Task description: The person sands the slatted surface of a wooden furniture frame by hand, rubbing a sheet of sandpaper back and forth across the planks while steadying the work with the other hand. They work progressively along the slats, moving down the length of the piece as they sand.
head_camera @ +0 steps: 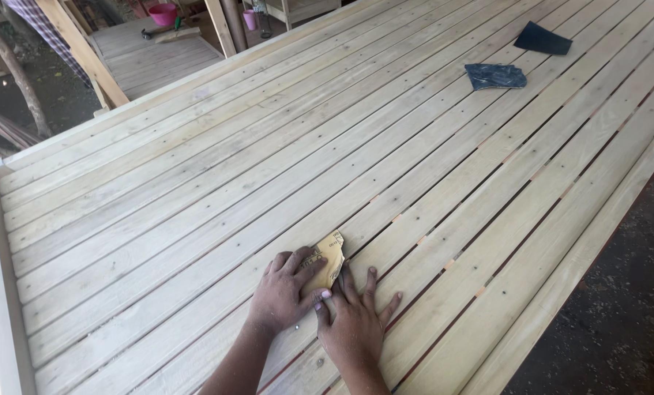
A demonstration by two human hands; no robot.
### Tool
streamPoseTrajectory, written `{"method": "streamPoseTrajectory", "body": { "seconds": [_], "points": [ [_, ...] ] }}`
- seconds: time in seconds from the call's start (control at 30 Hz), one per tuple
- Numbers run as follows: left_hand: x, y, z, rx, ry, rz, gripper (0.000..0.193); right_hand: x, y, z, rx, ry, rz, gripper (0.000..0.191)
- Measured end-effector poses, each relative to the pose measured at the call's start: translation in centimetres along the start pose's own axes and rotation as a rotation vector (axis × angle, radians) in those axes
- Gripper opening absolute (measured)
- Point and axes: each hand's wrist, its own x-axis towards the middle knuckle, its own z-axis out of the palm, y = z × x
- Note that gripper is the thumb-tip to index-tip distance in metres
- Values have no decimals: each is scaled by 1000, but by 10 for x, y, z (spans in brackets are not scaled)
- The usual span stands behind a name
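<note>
A folded tan piece of sandpaper [330, 254] lies flat on a pale wooden slatted panel [195, 190]. My left hand [287, 289] presses down on its near left part with fingers spread over it. My right hand [352, 314] lies beside it, fingertips on the sandpaper's near right edge and the slat below. Both hands are dusty and sit near the panel's front edge.
Two dark sheets of sandpaper [495, 75] [542, 39] lie on the far right slats. Beyond the panel stand a second slatted panel [151, 55], wooden posts, a pink bucket [163, 13] and a hammer [155, 31]. Dirt floor [619, 292] lies right of the panel's edge.
</note>
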Motion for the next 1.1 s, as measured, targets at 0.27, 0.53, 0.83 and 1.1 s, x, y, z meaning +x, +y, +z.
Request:
{"method": "streamPoseTrajectory", "body": {
  "seconds": [0.27,0.53,0.83,1.1],
  "points": [
    [6,37,6,-54,112,-254,79,1,6,5,91,86,-101,52],
    [37,59,9,106,-81,-447,41,22,29,21,3,110,-477,61],
    [-40,-18,-53,44,483,-519,46,150,87,-16,-107,244,-678,54],
    [54,36,42,147,-130,-711,58,188,100,-21,-110,307,-602,58]
  ]
}}
